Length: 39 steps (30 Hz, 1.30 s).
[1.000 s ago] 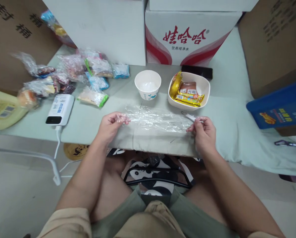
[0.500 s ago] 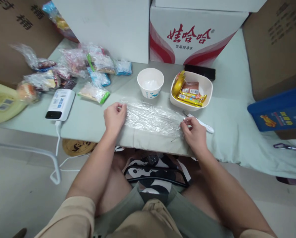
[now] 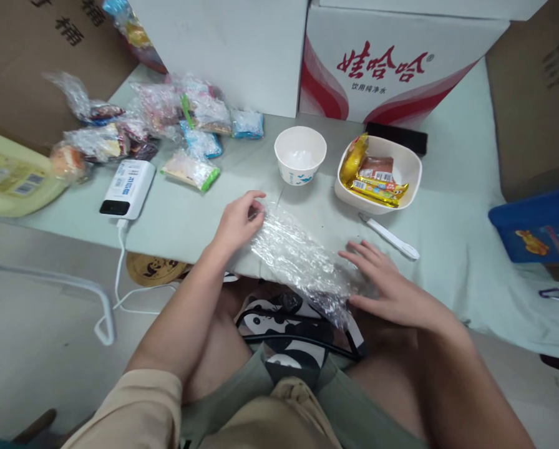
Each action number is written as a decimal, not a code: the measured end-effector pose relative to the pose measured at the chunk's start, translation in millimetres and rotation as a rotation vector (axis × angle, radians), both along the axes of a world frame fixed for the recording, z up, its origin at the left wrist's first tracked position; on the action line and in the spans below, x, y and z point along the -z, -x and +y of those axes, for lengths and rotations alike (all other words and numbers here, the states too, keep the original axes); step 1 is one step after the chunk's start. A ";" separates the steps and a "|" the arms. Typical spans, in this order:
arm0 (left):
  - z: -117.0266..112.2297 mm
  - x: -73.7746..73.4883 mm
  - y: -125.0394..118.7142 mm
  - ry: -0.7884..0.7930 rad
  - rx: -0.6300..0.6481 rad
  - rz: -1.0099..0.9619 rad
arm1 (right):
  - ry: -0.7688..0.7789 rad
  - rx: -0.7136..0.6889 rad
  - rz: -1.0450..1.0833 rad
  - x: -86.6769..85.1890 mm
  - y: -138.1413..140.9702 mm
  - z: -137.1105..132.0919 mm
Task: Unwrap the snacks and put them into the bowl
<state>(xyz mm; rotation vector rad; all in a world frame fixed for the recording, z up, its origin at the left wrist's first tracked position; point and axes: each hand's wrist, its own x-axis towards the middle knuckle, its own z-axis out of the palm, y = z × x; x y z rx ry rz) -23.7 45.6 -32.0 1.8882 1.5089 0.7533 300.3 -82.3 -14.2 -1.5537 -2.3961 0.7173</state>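
White-red carton (image 3: 396,93): 娃哈哈®, 饮用纯净水 | left brown carton (image 3: 22,68): 桶 | power bank (image 3: 132,184): blurred print

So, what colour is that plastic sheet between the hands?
The plastic sheet is clear and colourless, with whitish glints; the head view shows it best.

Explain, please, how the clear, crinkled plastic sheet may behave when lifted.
The sheet is probably floppy: its lower end hangs past the edge of the pale-green, cloth-covered table. It looks thin and see-through, so likely light. Its shiny surface may be slippery.
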 end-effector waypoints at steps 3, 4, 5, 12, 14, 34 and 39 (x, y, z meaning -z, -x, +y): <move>-12.8 -8.1 -15.7 0.054 0.169 -0.198 | -0.057 0.174 0.153 -2.2 8.9 2.1; -17.0 -11.6 -20.9 0.079 0.225 -0.269 | -0.051 0.220 0.208 -0.7 16.0 5.1; -20.6 -15.1 -25.4 0.110 0.271 -0.332 | -0.028 0.242 0.257 1.2 23.8 8.6; -27.6 -27.2 -30.2 0.361 0.294 -0.710 | 0.286 0.303 0.598 4.2 53.6 25.3; -30.9 -23.8 -33.7 0.425 0.228 -0.790 | 0.314 0.442 0.782 4.8 56.8 27.1; -36.0 -17.0 -42.9 0.550 0.274 -0.670 | 0.592 0.496 1.220 10.7 67.9 26.3; -26.1 -10.9 -37.9 0.385 0.043 -0.756 | 0.641 0.629 1.145 7.8 59.5 27.7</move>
